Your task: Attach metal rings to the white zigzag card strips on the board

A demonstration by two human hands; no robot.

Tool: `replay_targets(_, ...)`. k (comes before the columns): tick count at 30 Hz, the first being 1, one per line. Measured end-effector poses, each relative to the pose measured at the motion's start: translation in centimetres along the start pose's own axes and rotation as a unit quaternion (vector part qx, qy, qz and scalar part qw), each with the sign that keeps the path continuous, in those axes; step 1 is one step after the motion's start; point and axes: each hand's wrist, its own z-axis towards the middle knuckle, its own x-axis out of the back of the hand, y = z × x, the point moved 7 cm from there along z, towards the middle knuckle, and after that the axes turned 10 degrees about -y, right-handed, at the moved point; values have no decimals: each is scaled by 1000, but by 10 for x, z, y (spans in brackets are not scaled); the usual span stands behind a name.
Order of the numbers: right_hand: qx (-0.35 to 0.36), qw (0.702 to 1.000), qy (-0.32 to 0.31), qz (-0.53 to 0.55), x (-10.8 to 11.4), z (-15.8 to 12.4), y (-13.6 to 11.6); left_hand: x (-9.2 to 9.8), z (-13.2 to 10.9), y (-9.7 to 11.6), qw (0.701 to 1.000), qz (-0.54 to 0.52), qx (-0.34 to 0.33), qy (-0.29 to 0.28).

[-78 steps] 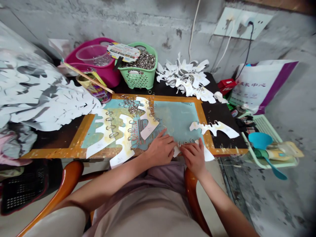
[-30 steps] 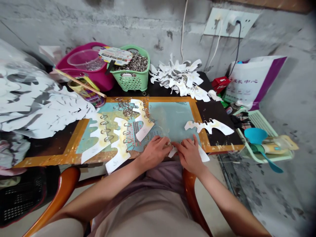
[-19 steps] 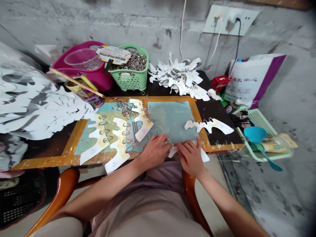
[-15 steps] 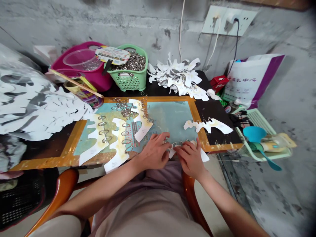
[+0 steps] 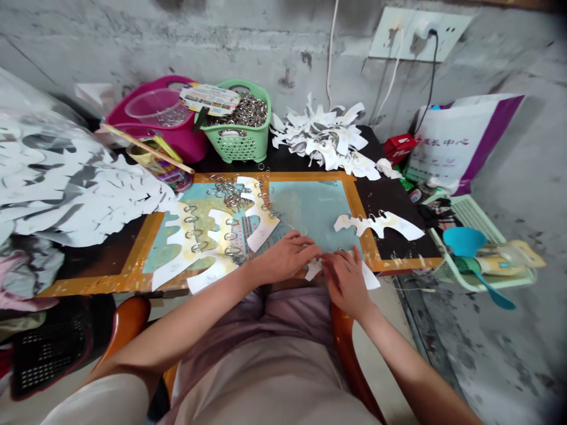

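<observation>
Left hand point(image 5: 287, 257) slid rightward, right hand point(image 5: 346, 282) on paper cutout point(image 5: 313, 270)

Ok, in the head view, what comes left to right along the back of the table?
Pink tub, green basket of metal rings, pile of paper cutouts, red box, white and purple bag.

Paper cutout point(image 5: 313, 270) w/ metal rings point(image 5: 334, 254)
</observation>
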Motion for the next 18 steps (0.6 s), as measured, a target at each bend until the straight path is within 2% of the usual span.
replay_targets(6, -16, 1000, 15, -3, -3, 0, 2, -8, 1, 1, 999, 22, -19, 20)
replay_targets(10, -16, 1000, 12, -22, -3, 0, 1, -7, -6, 4, 998, 34, -33, 47)
replay_targets(18, -15, 999, -17, -43, -1, 2, -2, -5, -14, 6, 999, 36, -15, 29)
